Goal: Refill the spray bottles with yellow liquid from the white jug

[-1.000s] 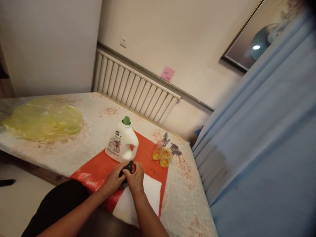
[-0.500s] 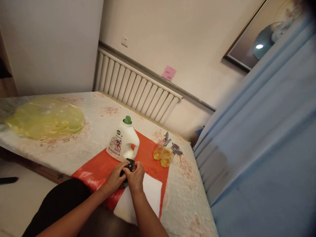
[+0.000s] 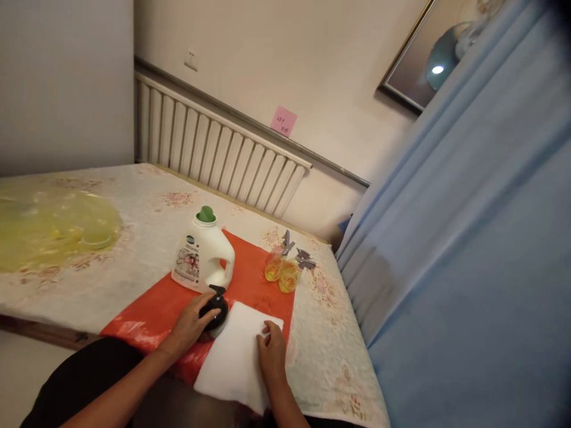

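Note:
A dark pump bottle stands on the red sheet, against the left edge of a white cloth. My left hand is wrapped around its upper part from the left. Over the right side of the cloth is my right hand, fingers loosely curled and apart, holding nothing; whether it touches the cloth I cannot tell. Just behind the pump bottle stands a large white jug with a handle and a green spout in its neck.
Two clear spray bottles with yellow liquid and grey triggers stand at the sheet's right edge. A yellow plastic bag lies on the flowered cover at left. Behind are a radiator and, to the right, a blue curtain.
My right hand has let go of the pump bottle's top and moved right, over the white cloth. My left hand stays on the bottle. The view has shifted to the right.

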Available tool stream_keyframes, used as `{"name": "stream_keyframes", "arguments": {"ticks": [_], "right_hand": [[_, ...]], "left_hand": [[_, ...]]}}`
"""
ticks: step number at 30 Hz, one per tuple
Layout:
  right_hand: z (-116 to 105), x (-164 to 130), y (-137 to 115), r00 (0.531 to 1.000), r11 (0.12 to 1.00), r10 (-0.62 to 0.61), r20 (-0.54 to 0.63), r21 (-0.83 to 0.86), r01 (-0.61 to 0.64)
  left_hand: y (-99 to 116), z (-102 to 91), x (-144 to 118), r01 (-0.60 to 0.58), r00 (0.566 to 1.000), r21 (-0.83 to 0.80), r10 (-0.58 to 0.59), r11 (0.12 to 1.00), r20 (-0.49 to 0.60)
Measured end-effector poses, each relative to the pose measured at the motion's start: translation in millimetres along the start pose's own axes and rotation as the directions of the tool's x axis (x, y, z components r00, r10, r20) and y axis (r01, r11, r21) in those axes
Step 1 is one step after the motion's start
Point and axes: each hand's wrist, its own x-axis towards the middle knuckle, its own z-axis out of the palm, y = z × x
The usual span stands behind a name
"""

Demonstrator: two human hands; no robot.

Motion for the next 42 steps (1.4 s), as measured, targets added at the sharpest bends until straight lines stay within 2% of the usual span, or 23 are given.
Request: {"name": "stream_keyframes", "arguments": {"ticks": [3,6,11,15,18,22,27,31,37,42], "right_hand": [[-10.9,-16.8,27.7,0.997,0.995,-0.070,-0.029,-0.068,0.068],[-11.7,-26.0,41.5,0.984,0.982,-0.166,-0.070,-0.105,0.159],[-3.6,-27.3,45.3,0.967,0.970,-0.214,-0.136,-0.143,0.195],[-0.7,-28.1,44.4,0.967,0.971,-0.208,-0.149,-0.154,0.185],[-1.2,-29.4,44.3,0.965,0.969,-0.216,-0.148,-0.150,0.194],[-1.1,-29.8,44.2,0.961,0.968,-0.227,-0.160,-0.147,0.204],[0.5,-29.0,42.5,0.962,0.966,-0.219,-0.162,-0.177,0.190],[2.1,-28.3,42.1,0.949,0.957,-0.255,-0.187,-0.188,0.220],[7.6,-29.0,47.9,0.939,0.950,-0.276,-0.206,-0.209,0.233],[10.0,-31.4,52.7,0.939,0.947,-0.280,-0.201,-0.215,0.237]], "left_hand": [[0.2,-1.1,1.8,0.016,1.000,0.014,-0.016,1.000,0.000],[5.5,-3.0,3.5,0.014,1.000,0.018,-0.013,1.000,-0.016],[25.5,-5.2,13.7,-0.029,0.997,0.020,0.030,0.999,-0.071],[49.8,5.7,32.9,-0.047,0.998,0.002,0.047,0.999,-0.046],[66.6,27.2,51.9,-0.054,0.998,-0.011,0.054,0.998,0.016],[78.3,69.1,78.6,-0.083,0.992,-0.033,0.085,0.996,0.090],[76.5,124.5,109.3,-0.112,0.989,-0.034,0.115,0.993,0.096],[68.7,159.6,129.0,-0.135,0.985,-0.032,0.138,0.990,0.102],[51.5,194.8,136.9,-0.142,0.980,-0.042,0.147,0.989,0.132],[42.7,203.0,128.0,-0.141,0.975,-0.040,0.146,0.989,0.168]]}}
